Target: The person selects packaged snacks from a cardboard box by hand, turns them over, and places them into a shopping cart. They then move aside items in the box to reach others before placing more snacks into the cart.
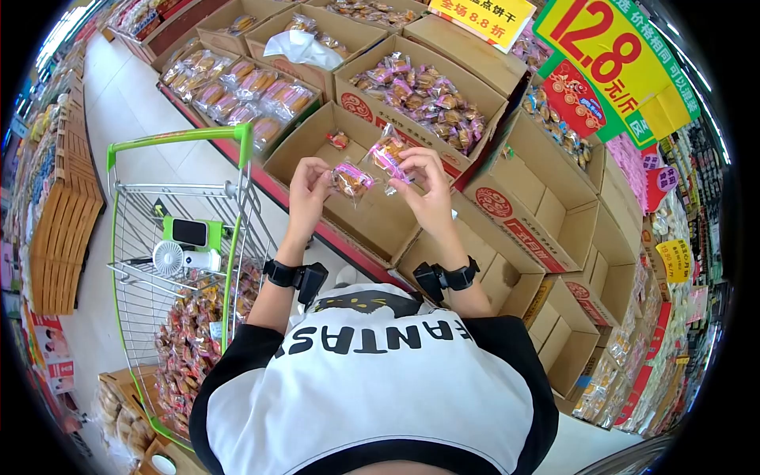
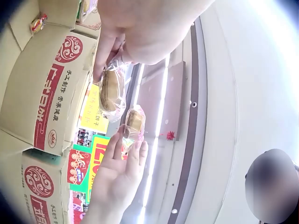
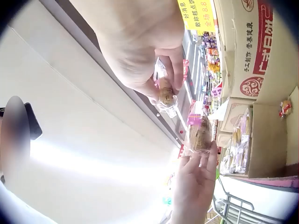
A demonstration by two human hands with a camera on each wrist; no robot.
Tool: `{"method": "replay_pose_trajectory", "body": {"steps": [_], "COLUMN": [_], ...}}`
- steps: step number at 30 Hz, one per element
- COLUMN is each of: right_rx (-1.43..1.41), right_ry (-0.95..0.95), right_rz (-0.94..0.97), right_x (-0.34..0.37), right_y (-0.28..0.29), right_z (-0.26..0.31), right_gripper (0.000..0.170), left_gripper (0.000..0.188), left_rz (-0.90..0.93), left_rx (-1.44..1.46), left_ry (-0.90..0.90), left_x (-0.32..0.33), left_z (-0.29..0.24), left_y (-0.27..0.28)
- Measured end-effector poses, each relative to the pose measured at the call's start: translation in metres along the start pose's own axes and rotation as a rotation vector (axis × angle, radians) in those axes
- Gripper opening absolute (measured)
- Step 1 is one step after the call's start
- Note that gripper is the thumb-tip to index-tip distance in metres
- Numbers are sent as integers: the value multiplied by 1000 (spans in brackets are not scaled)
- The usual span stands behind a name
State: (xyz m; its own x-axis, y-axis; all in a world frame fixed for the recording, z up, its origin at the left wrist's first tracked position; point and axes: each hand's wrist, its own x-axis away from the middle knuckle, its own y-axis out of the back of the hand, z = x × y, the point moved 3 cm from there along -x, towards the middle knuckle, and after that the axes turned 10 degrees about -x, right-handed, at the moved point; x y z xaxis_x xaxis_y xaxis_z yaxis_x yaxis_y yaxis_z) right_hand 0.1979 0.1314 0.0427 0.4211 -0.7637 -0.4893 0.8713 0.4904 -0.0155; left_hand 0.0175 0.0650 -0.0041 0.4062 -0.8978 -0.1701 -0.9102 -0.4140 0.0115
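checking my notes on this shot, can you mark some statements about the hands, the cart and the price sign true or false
1. The left hand holds a wrapped pastry. True.
2. The right hand is empty. False: the right hand holds another wrapped pastry.
3. The cart handle is red. False: the cart handle is green.
4. A small white fan is on the cart. True.
5. The large price sign reads 12.8. True.
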Motion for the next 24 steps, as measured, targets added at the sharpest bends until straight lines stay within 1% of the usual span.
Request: {"method": "replay_pose_trajectory", "body": {"steps": [1, 3, 4, 6, 10, 12, 13, 15, 16, 18, 19, 21, 22, 24], "right_rx": [-1, -152, -155, -304, -322, -554, -559, -654, -659, -846, -851, -896, -900, -815], "right_ry": [-4, -5, -10, -92, -119, -228, -235, -345, -353, -551, -558, -633, -639, -712], "right_rz": [8, -6, 5, 40, 65, 5, 19, -59, -46, 86, 98, 184, 196, 294], "right_x": [1, 2, 3, 5, 8, 9, 10, 10, 9, 6, 7, 12, 12, 15], "right_y": [-3, -8, -11, -18, -36, -45, -49, -54, -57, -67, -71, -80, -84, -94], "right_z": [-1, -5, -8, -14, -19, -26, -26, -28, -26, -23, -27, -36, -36, -34], "right_gripper": [22, 22, 22, 24, 27, 34, 34, 48, 48, 62, 62, 67, 67, 54], "left_gripper": [8, 8, 8, 8, 9, 10, 10, 9, 9, 9, 10, 10, 9, 9], "left_rz": [-32, -63, -86, -146, -311, -394, -410, -464, -466, -460, -439, -444, -435, -472], "left_rx": [25, 38, 49, 50, 50, 97, 95, 140, 144, 158, 176, 187, 203, 179], "left_ry": [32, 44, 51, 30, -19, -40, -38, -48, -62, -75, -90, -94, -98, -106], "left_x": [3, 10, 13, 19, 30, 35, 38, 45, 48, 55, 58, 63, 66, 71], "left_z": [-1, -2, -2, -5, -3, -4, -7, -15, -16, -23, -27, -31, -34, -44], "left_y": [3, 10, 14, 20, 38, 48, 52, 59, 63, 67, 69, 72, 73, 74]}}
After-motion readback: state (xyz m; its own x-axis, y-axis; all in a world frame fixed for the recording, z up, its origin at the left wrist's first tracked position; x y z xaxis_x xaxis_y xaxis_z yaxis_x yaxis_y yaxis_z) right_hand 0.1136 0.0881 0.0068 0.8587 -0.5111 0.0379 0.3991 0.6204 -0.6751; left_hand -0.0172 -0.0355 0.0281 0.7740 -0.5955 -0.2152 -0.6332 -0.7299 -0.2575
